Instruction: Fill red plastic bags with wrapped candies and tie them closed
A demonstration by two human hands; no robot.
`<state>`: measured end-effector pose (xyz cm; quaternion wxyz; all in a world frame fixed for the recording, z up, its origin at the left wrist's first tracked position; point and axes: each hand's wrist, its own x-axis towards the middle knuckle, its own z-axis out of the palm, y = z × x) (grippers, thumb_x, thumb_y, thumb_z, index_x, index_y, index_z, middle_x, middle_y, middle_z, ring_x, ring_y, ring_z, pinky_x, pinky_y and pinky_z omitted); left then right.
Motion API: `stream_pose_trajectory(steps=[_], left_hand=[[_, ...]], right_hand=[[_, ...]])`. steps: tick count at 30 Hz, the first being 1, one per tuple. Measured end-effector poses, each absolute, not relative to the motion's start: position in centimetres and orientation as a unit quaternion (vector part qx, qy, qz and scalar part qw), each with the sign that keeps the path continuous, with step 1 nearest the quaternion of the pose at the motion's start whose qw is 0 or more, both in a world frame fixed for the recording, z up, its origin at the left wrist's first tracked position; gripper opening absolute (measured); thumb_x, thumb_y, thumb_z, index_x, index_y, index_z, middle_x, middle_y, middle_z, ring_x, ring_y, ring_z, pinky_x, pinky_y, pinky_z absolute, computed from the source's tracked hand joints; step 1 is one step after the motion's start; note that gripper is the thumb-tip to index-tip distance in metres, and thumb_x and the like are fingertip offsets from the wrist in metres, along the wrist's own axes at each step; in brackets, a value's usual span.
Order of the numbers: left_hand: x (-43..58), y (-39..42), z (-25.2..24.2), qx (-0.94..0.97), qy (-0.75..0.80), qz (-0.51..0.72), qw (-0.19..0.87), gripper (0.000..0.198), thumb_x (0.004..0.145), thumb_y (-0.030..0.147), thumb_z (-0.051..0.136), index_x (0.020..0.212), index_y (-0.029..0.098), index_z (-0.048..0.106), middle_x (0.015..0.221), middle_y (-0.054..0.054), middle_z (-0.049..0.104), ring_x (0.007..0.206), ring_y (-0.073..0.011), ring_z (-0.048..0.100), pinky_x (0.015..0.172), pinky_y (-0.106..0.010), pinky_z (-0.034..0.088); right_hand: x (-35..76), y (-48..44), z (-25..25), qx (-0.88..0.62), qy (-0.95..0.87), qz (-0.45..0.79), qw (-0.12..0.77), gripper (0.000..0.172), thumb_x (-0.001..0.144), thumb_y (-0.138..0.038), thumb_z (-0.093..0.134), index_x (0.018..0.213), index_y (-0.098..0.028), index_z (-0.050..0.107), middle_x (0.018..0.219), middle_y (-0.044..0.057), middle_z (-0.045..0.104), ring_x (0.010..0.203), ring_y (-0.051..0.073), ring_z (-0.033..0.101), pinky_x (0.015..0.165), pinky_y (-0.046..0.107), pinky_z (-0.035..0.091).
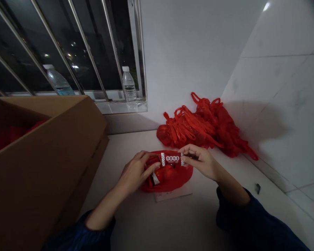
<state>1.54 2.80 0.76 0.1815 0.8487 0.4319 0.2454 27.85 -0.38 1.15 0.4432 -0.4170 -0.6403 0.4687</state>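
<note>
My right hand (200,161) pinches the right end of a red-and-white printed paper strip (172,159) with dotted ends, which lies across the mouth of a red mesh bag (167,181). My left hand (136,173) grips the bag's near-left side, its fingertips close to the strip's left end. Inside the mesh, a small packet with white and dark markings (154,179) and a round red item (170,172) show. The bag rests on a pale card (174,194).
A heap of red mesh bags (204,129) lies just beyond my hands against the wall. A cardboard box (47,153) with red contents stands at the left. Two plastic water bottles (129,87) (59,81) stand on the barred window's sill (120,107).
</note>
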Motion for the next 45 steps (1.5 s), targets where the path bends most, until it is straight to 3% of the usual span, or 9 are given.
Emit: stream_pose_trajectory(steps=[4,10,17,23,30,37,39,42,45], left_hand=[[2.7,1.8,1.3,0.8,0.373,0.302,0.36,0.036,0.095,0.046,0.047,0.085,0.016,0.066,0.078,-0.003,0.064,0.073,-0.0162,0.058,0.07,-0.027,0.047],[3.2,1.3,1.5,0.75,0.334,0.342,0.456,0.025,0.09,0.039,0.058,0.088,0.015,0.067,0.081,-0.003,0.066,0.073,-0.015,0.059,0.071,-0.027,0.049],[3.1,1.2,1.3,0.788,0.344,0.349,0.372,0.025,0.09,0.037,0.06,0.078,0.015,0.064,0.073,-0.002,0.063,0.07,-0.0144,0.058,0.069,-0.027,0.049],[2.8,1.2,1.5,0.809,0.341,0.391,0.277,0.021,0.088,0.033,0.067,0.104,0.02,0.066,0.096,-0.004,0.068,0.086,-0.0156,0.062,0.078,-0.028,0.048],[2.7,1.0,1.8,0.823,0.261,0.452,0.224,0.001,0.087,0.017,0.068,0.087,0.018,0.067,0.085,-0.003,0.068,0.08,-0.014,0.063,0.074,-0.026,0.048],[2.6,0.7,2.2,0.857,0.172,0.474,0.105,0.015,0.084,0.009,0.068,0.096,0.018,0.067,0.09,-0.005,0.07,0.084,-0.0158,0.063,0.075,-0.03,0.051],[2.3,0.8,2.2,0.866,0.151,0.475,0.039,0.018,0.085,0.01,0.067,0.1,0.018,0.067,0.092,-0.005,0.07,0.085,-0.0167,0.063,0.074,-0.032,0.051],[1.7,1.0,1.7,0.869,0.132,0.475,-0.049,0.019,0.086,0.011,0.065,0.103,0.02,0.067,0.097,-0.005,0.071,0.088,-0.0173,0.064,0.075,-0.032,0.053],[1.4,1.1,1.2,0.875,0.131,0.459,-0.084,0.024,0.085,0.011,0.066,0.105,0.024,0.066,0.101,-0.002,0.071,0.094,-0.0178,0.065,0.079,-0.031,0.055]], right_hand=[[26.7,-1.2,1.4,-0.398,-0.654,0.473,0.436,0.018,0.09,-0.028,0.061,0.107,-0.021,0.062,0.096,0.003,0.066,0.085,0.013,0.063,0.074,0.025,0.056],[25.3,-1.8,1.5,-0.39,-0.626,0.494,0.46,0.023,0.091,-0.034,0.06,0.11,-0.021,0.061,0.091,0.001,0.062,0.077,0.012,0.063,0.071,0.027,0.057],[24.4,-1.7,1.0,-0.373,-0.662,0.481,0.438,0.013,0.09,-0.03,0.062,0.093,-0.018,0.065,0.083,0.0,0.064,0.074,0.012,0.061,0.07,0.025,0.053],[24.9,-1.7,1.3,-0.398,-0.73,0.327,0.449,0.009,0.09,-0.024,0.064,0.097,-0.022,0.069,0.092,0.0,0.069,0.081,0.014,0.063,0.072,0.026,0.049],[24.8,-1.6,1.2,-0.357,-0.772,0.216,0.48,0.015,0.086,-0.02,0.069,0.101,-0.02,0.068,0.097,0.004,0.069,0.09,0.017,0.064,0.081,0.031,0.051],[24.8,-1.4,1.3,-0.263,-0.798,0.09,0.535,0.011,0.088,-0.016,0.067,0.096,-0.022,0.071,0.092,0.005,0.071,0.087,0.017,0.067,0.078,0.032,0.054],[25.0,-1.5,1.5,-0.276,-0.797,0.102,0.528,0.022,0.086,-0.018,0.07,0.107,-0.024,0.068,0.102,0.006,0.07,0.097,0.019,0.066,0.086,0.036,0.054],[25.4,-1.9,1.7,-0.318,-0.773,0.245,0.492,0.059,0.08,-0.032,0.077,0.133,-0.025,0.051,0.124,0.009,0.063,0.113,0.023,0.061,0.095,0.041,0.052],[25.4,-2.1,1.6,-0.34,-0.715,0.412,0.451,0.042,0.092,-0.04,0.06,0.13,-0.024,0.051,0.115,0.008,0.066,0.099,0.019,0.066,0.086,0.036,0.057]])
